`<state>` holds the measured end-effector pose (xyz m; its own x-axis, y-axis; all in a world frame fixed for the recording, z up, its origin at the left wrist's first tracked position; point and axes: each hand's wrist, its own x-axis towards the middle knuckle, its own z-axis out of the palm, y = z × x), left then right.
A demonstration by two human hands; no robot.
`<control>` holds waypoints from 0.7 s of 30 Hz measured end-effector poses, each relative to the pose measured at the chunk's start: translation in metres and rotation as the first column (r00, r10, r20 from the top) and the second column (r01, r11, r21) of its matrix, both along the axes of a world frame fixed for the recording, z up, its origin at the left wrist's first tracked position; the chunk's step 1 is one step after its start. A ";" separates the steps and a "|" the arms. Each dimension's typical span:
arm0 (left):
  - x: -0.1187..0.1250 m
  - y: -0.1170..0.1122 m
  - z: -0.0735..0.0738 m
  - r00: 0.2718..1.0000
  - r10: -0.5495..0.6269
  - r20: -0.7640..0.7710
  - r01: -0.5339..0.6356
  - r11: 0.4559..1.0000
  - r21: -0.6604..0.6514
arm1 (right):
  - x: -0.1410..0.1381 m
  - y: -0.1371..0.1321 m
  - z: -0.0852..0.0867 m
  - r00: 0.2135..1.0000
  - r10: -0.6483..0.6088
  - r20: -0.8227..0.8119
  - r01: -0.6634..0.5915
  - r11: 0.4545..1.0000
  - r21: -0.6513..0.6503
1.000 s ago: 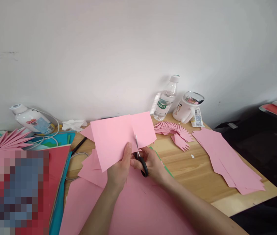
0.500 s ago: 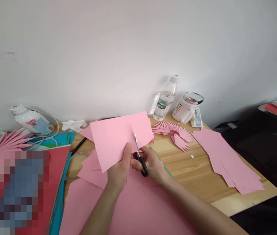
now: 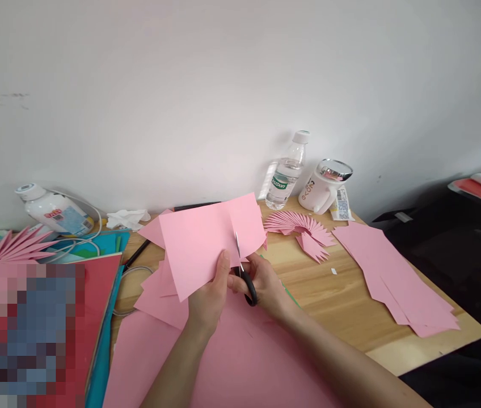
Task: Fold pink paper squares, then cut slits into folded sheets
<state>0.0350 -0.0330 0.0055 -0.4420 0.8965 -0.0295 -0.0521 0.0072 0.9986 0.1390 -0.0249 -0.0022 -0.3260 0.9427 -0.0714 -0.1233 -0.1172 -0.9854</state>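
Observation:
My left hand [image 3: 209, 294] pinches the lower edge of a pink sheet of paper [image 3: 193, 243], thumb on the near face. The sheet is held up, tilted, above the table. In my right hand [image 3: 266, 286] is a pair of scissors [image 3: 249, 289] with black handles, fingers wrapped through them. Their blades lie across the sheet's right part, where a cut line runs upward from the lower edge. Larger pink paper [image 3: 240, 362] spreads beneath both forearms. Behind my left wrist lie more cut pink pieces [image 3: 159, 297].
Right of my hands, a folded pink paper fan [image 3: 295, 224] lies on the wooden table [image 3: 329, 311], near long pink strips [image 3: 393, 277]. A water bottle [image 3: 287, 175] and a white mug [image 3: 323, 187] stand by the wall. A white bottle [image 3: 55, 209] leans at left beside folders [image 3: 104, 249].
The pink sheet and both hands have shifted very slightly to the right. The scissors stay on the cut line; the grips are the same.

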 end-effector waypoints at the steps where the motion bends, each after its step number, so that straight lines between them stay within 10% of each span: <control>1: 0.000 0.000 0.000 1.000 -0.011 -0.005 0.011 1.000 0.001 | 0.000 0.000 0.000 1.000 -0.003 0.001 0.003 1.000 0.001; 21: 0.001 0.001 -0.002 0.994 -0.088 0.073 0.089 0.996 -0.019 | 0.001 0.001 0.000 1.000 -0.024 0.017 0.025 0.999 -0.029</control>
<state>0.0357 -0.0317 0.0031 -0.3571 0.9308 -0.0781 -0.1216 0.0366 0.9919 0.1396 -0.0244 -0.0023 -0.3012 0.9478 -0.1044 -0.1102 -0.1433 -0.9835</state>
